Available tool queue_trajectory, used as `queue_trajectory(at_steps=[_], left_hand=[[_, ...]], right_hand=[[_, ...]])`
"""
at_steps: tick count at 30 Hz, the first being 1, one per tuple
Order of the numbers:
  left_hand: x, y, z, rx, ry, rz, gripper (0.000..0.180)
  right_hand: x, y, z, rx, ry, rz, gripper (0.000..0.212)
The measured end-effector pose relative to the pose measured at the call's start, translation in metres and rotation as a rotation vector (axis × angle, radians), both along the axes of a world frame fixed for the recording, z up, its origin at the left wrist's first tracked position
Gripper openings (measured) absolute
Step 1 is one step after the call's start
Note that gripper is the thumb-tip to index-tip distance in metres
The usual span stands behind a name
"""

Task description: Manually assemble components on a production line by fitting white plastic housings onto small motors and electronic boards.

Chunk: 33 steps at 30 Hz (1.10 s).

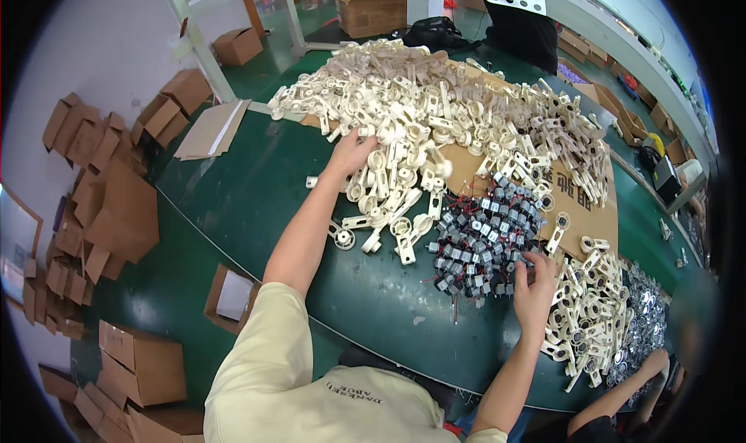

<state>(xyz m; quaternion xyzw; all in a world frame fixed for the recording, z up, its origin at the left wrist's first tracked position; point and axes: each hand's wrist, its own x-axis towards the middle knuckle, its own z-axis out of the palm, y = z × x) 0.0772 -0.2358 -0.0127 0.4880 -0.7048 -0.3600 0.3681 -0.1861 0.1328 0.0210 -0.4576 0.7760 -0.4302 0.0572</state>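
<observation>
The left hand [354,152] is resting against the near edge of a large heap of cream parts [404,93], its fingers bending in among them; whether it is gripping one, I cannot tell. The right hand [536,284] is hovering at or touching the right side of a pile of small grey motors [482,233], its thumb and fingers curving a little apart; whether a motor is sitting between them is too small to tell.

The motors are lying in front of the cream heap, nearer the person, with thin red wires showing among them. Both piles are lying on a green table [365,307], and a cardboard sheet [597,221] is showing beneath part of the cream heap. A smaller cream pile [587,307] is lying just to the right of the right hand, and beside it shiny clear pieces [645,311] are spreading near the table's edge. A co-worker's hand [657,363] is resting beside those pieces.

Flat cardboard [208,132] is lying at the table's left end. An open box [373,12] is standing beyond the far side, and more boxes [124,210] are crowding the floor at left.
</observation>
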Motion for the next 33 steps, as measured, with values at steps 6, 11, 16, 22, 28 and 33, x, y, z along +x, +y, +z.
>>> queue_trajectory(at_steps=[6,11,16,22,28,33], left_hand=[[0.045,0.064,0.06,-0.164,-0.468,0.129,0.05],[0.076,0.164,0.068,0.078,-0.385,0.004,0.032],[0.038,0.21,0.065,-0.018,-0.341,-0.17,0.028],[-0.038,0.205,0.058,-0.202,-0.692,-0.327,0.031],[-0.031,0.204,0.033,-0.193,-0.69,-0.499,0.042],[-0.033,0.19,0.037,-0.301,-0.374,-0.359,0.047]], right_hand=[[-0.006,-0.01,0.0,-0.118,0.053,-0.024,0.018],[-0.011,-0.014,-0.012,-0.182,0.033,-0.076,0.018],[-0.008,-0.028,-0.014,-0.243,0.327,-0.011,0.02],[0.003,-0.064,-0.011,-0.078,0.398,0.023,0.026],[0.002,-0.063,0.006,0.125,0.043,0.083,0.023],[-0.006,-0.051,0.002,0.095,0.049,0.111,0.03]])
